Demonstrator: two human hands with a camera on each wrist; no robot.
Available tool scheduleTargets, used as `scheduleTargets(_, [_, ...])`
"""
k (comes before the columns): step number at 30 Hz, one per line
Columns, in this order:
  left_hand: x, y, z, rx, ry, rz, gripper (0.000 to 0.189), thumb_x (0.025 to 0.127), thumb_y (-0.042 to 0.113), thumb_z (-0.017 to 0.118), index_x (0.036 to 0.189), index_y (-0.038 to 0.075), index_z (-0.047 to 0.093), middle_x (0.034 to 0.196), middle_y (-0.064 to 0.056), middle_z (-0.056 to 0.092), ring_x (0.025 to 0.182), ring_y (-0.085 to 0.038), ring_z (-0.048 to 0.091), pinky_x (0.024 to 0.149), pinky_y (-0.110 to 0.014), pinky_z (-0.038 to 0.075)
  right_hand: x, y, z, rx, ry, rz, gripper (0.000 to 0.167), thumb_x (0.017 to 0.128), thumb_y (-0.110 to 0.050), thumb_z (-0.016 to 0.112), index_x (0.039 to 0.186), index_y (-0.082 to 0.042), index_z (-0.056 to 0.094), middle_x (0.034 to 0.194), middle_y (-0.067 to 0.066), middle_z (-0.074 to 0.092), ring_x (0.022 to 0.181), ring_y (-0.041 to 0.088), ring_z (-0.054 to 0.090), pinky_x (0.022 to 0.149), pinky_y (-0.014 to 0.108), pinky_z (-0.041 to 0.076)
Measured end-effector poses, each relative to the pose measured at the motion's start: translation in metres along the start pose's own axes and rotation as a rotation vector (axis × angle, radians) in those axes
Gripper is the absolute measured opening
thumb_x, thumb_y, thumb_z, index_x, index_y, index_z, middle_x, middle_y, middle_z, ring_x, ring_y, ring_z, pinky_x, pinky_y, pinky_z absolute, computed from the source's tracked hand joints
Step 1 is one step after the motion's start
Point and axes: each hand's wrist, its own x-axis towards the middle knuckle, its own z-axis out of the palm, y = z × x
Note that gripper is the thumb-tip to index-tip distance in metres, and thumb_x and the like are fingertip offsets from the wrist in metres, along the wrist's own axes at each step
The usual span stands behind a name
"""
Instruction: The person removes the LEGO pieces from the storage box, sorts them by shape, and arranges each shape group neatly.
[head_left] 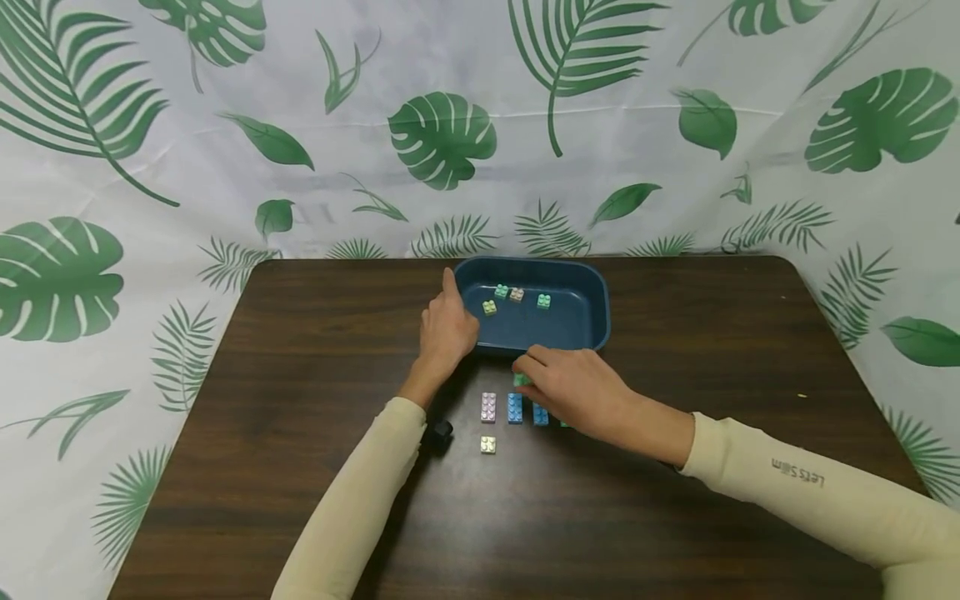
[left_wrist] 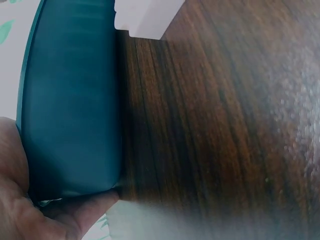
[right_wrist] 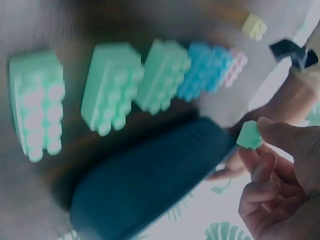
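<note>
A dark blue tray (head_left: 525, 261) sits near the table's back edge. My left hand (head_left: 447, 325) grips its left end, index finger stretched along the outside. Inside lie small toy bricks: a yellow one (head_left: 490, 307), a beige one (head_left: 517, 294) and two green ones. Just in front of the tray, my right hand (head_left: 577, 390) pinches a small green brick (right_wrist: 248, 135) between thumb and fingers. Beneath and beside this hand runs a row of longer bricks: a pink one (head_left: 488, 407), blue ones (head_left: 514, 408) and green ones (right_wrist: 112, 85), partly hidden by the hand in the head view.
Nearer me than the pink brick lies a small yellow brick (head_left: 488, 445). A black device (head_left: 441, 435) shows at my left wrist. The dark wooden table (head_left: 315, 375) ends at a leaf-patterned curtain (head_left: 330, 167) just behind the tray.
</note>
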Motion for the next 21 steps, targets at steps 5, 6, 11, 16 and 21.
scheduleTargets(5, [0.0, 0.0, 0.0, 0.002, -0.003, -0.003, 0.081, 0.099, 0.005, 0.053, 0.171, 0.013, 0.016, 0.121, -0.015, 0.072, 0.081, -0.035, 0.067, 0.079, -0.051, 0.055, -0.007, -0.012, 0.009, 0.082, -0.074, -0.021, 0.024, 0.089, -0.026, 0.086, 0.104, -0.013, 0.072, 0.092, -0.003, 0.069, 0.075, 0.007, 0.067, 0.069, 0.025, 0.059])
scheduleTargets(6, [0.001, 0.0, 0.0, 0.003, -0.003, -0.001, 0.081, 0.099, 0.005, 0.053, 0.171, 0.013, 0.016, 0.119, -0.014, 0.072, 0.078, -0.034, 0.065, 0.076, -0.049, 0.053, -0.008, -0.013, 0.01, 0.097, -0.086, -0.028, 0.023, 0.089, -0.025, 0.086, 0.103, -0.014, 0.072, 0.091, -0.003, 0.069, 0.075, 0.007, 0.067, 0.068, 0.025, 0.058])
scheduleTargets(11, [0.002, -0.001, 0.0, 0.005, -0.011, 0.002, 0.081, 0.1, 0.006, 0.052, 0.171, 0.014, 0.015, 0.114, -0.014, 0.072, 0.071, -0.032, 0.061, 0.07, -0.046, 0.048, -0.013, -0.021, 0.02, 0.142, -0.141, -0.058, 0.02, 0.09, -0.027, 0.086, 0.097, -0.016, 0.07, 0.084, -0.007, 0.063, 0.067, 0.003, 0.056, 0.061, 0.021, 0.051])
scheduleTargets(16, [0.003, -0.002, 0.0, 0.007, -0.018, -0.001, 0.081, 0.1, 0.007, 0.053, 0.171, 0.014, 0.015, 0.126, -0.013, 0.071, 0.077, -0.033, 0.065, 0.074, -0.047, 0.051, -0.02, -0.027, 0.03, 0.121, -0.139, -0.092, 0.023, 0.089, -0.031, 0.087, 0.088, -0.019, 0.067, 0.076, -0.01, 0.059, 0.06, 0.002, 0.051, 0.052, 0.02, 0.042])
scheduleTargets(21, [0.003, -0.002, 0.0, 0.003, -0.016, 0.009, 0.081, 0.1, 0.006, 0.053, 0.171, 0.012, 0.015, 0.13, -0.014, 0.07, 0.08, -0.032, 0.065, 0.075, -0.047, 0.052, -0.023, -0.03, 0.036, 0.094, -0.137, -0.105, 0.024, 0.089, -0.033, 0.087, 0.087, -0.019, 0.067, 0.076, -0.009, 0.06, 0.061, 0.004, 0.055, 0.05, 0.022, 0.043])
